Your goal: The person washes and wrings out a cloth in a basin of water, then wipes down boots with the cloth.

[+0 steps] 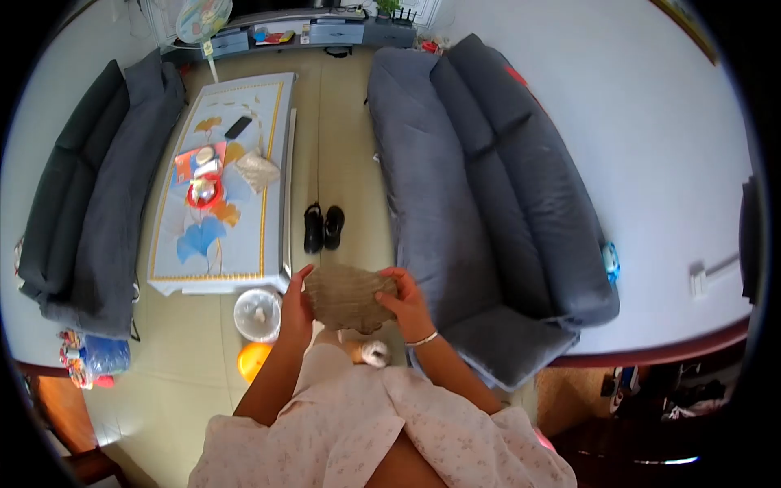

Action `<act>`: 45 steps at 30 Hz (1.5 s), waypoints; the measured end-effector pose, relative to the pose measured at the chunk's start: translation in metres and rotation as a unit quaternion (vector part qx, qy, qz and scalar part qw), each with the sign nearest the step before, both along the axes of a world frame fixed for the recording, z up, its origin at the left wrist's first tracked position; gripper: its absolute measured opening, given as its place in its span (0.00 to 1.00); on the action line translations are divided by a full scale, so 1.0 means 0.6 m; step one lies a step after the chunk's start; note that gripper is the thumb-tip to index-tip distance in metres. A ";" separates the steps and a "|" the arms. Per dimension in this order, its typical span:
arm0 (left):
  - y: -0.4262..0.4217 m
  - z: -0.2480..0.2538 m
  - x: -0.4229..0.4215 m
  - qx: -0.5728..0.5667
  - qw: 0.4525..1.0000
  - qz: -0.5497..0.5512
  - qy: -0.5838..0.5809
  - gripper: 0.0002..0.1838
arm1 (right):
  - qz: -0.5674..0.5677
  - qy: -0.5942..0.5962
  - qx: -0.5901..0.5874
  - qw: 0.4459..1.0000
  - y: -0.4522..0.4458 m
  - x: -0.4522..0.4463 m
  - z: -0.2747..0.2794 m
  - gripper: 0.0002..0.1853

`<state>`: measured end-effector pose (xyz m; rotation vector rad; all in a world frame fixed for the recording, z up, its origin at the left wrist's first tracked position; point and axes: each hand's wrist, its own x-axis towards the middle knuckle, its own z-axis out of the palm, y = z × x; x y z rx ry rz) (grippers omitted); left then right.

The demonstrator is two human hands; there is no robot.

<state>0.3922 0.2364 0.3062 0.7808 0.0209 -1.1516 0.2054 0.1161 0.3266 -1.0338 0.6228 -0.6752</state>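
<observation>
- Head view, near centre: a brownish-grey, ribbed, cloth-like piece [350, 298] is hanging between both hands above the floor, its lower edge showing an uneven outline.
- Left hand [300, 311]: it is gripping the left edge of the piece, the hand closing narrowly around that side.
- Right hand [406, 304]: it is holding the right side, the thumb pressing on the upper face; the fingers beneath are partly hidden. A pale bracelet [421, 339] is circling the wrist.
- Near, left of the hands: a round white bin with a clear liner [245, 325] is standing on the floor, just beside a rounded orange-yellow object [254, 362].
- Beyond the hands: a pair of black shoes [324, 229] is resting on the beige tiled floor [346, 163].
- Left: a long table with a flower-patterned white cover [169, 254] is bearing a black phone [238, 127], a beige folded cloth [258, 171] and a round red container [193, 193].
- Right: a long grey fabric sofa [425, 154] is lining the wall.
</observation>
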 end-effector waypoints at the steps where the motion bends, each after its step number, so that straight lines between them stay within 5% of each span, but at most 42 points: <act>1: -0.024 0.009 0.031 0.034 0.992 -0.008 -0.119 0.25 | 0.020 0.057 -0.070 0.996 -0.041 0.032 -0.014 0.22; 2: -0.049 0.015 0.061 0.071 0.969 -0.019 -0.234 0.25 | 0.039 0.117 -0.134 0.983 -0.072 0.065 -0.009 0.21; 7: -0.159 0.030 0.229 0.129 0.933 0.036 -0.335 0.17 | 0.050 0.134 -0.157 0.977 -0.247 0.199 0.022 0.27; 12: -0.230 0.044 0.318 0.074 0.940 0.055 -0.329 0.16 | 0.026 0.166 -0.206 0.964 -0.349 0.257 0.041 0.23; 14: -0.248 0.060 0.335 0.075 0.932 0.017 -0.354 0.19 | 0.064 0.324 -0.310 0.891 -0.389 0.279 0.051 0.18; 18: -0.281 0.065 0.362 0.120 0.848 0.050 -0.513 0.17 | 0.065 0.216 -0.468 0.855 -0.488 0.356 0.023 0.12; 20: -0.289 0.073 0.385 0.214 0.764 0.020 -0.608 0.11 | 0.057 0.198 -0.609 0.766 -0.525 0.403 0.044 0.12; 22: -0.314 0.069 0.402 0.220 0.718 0.106 -0.652 0.08 | 0.069 0.168 -0.633 0.752 -0.564 0.461 0.065 0.12; 24: -0.345 0.064 0.416 0.216 0.727 0.173 -0.628 0.07 | 0.081 0.132 -0.660 0.735 -0.610 0.523 0.073 0.12; 26: -0.369 0.038 0.428 0.229 0.870 0.151 -0.410 0.08 | 0.217 0.243 -0.422 0.846 -0.659 0.581 0.065 0.11; 32: -0.559 0.014 0.421 0.197 0.913 0.176 -0.310 0.08 | 0.329 0.171 -0.504 0.780 -0.799 0.750 -0.084 0.11; 34: -0.637 -0.002 0.420 0.115 0.941 0.183 -0.261 0.06 | 0.331 0.039 -0.304 0.893 -0.815 0.805 -0.137 0.11; 36: -0.708 -0.003 0.423 0.069 0.966 0.118 -0.220 0.06 | 0.372 0.058 -0.297 0.877 -0.822 0.830 -0.166 0.13; 37: -0.738 -0.004 0.426 0.069 0.965 0.090 -0.235 0.09 | 0.462 0.053 -0.036 0.885 -0.823 0.834 -0.172 0.16; 38: -0.756 0.013 0.437 0.099 0.966 0.031 -0.236 0.15 | 0.512 0.054 0.230 0.826 -0.821 0.835 -0.173 0.20; 40: -0.792 -0.020 0.434 0.088 0.960 0.045 -0.263 0.22 | 0.608 0.002 0.174 0.774 -0.805 0.810 -0.144 0.29; 41: -0.797 -0.035 0.437 0.095 0.963 0.059 -0.246 0.22 | 0.570 0.051 0.400 0.716 -0.800 0.816 -0.120 0.35; 44: -0.783 -0.091 0.442 0.107 0.967 0.052 -0.224 0.26 | 0.549 0.087 0.419 0.718 -0.777 0.807 -0.109 0.33; 45: -0.772 -0.114 0.436 0.133 0.963 0.076 -0.223 0.25 | 0.567 0.160 0.393 0.706 -0.808 0.780 -0.227 0.32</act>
